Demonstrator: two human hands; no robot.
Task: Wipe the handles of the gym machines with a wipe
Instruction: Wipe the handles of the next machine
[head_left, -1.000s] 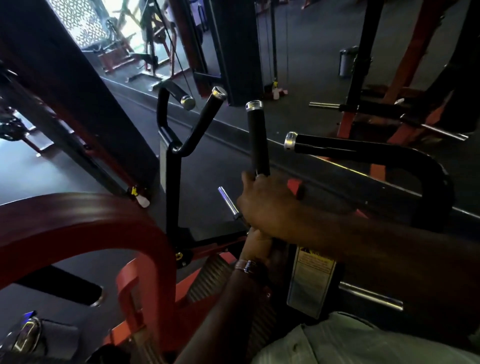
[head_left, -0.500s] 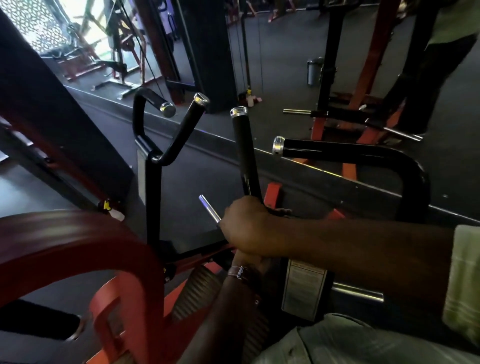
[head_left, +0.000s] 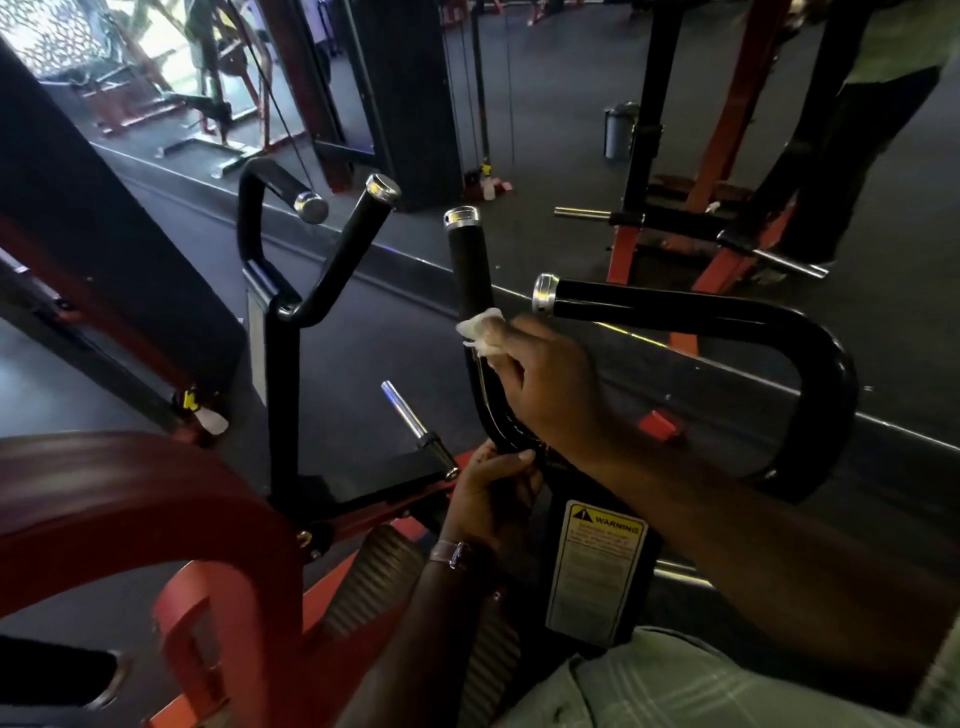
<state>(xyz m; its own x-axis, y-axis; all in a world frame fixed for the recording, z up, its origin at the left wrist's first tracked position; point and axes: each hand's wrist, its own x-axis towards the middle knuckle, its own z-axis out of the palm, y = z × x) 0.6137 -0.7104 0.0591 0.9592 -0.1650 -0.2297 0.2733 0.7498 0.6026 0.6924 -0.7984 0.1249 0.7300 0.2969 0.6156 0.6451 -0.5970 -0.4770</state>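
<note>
Head view: on the left stood the forked pair of left handles (head_left: 363, 234), untouched. The left hand (head_left: 488, 499) gripped the base of the upright right handle (head_left: 470, 270). The right hand (head_left: 550, 384), clutching the white wipe (head_left: 480, 330) against that handle, had climbed from near the base to mid-shaft, so the lower stretch looked done, the foam grip and the curved handle (head_left: 727, 312) remaining
</note>
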